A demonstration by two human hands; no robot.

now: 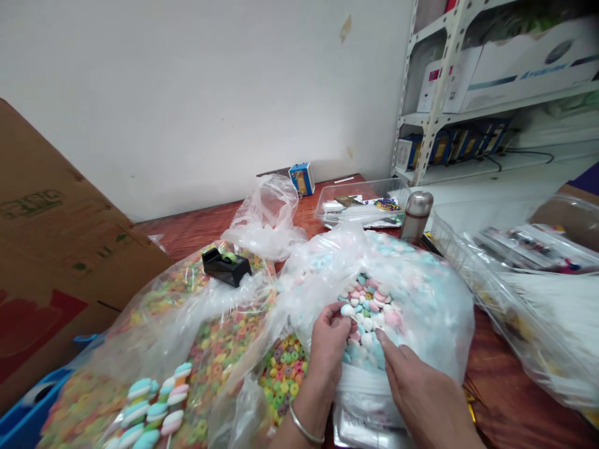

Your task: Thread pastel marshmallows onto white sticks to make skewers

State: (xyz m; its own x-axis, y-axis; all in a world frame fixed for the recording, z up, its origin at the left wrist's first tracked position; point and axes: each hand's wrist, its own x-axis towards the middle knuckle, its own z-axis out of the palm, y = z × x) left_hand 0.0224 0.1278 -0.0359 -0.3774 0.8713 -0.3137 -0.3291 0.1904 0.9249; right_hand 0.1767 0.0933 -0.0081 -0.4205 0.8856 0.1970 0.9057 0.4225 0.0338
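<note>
A large clear plastic bag (435, 299) of pastel pink, blue and white marshmallows (367, 321) lies open in front of me. Over its opening, my left hand (330, 337) pinches a white marshmallow (347, 310) between thumb and fingers. My right hand (412, 374) reaches in from the right, index finger stretched out and its tip at the marshmallows; its thumb is hidden. To the left is a bag of colourful cereal rings (224, 349), with loose rings (284, 374) showing through its opening. Stacked marshmallow skewers (152, 405) rest on that bag at lower left.
A black tape dispenser (227, 267) sits on the cereal bag. Behind stand a clear tray (360, 206), a metal flask (416, 215) and a small blue box (302, 179). A cardboard box (60, 249) flanks the left; a clear plastic bin (496, 299) and white shelving (440, 93) are right.
</note>
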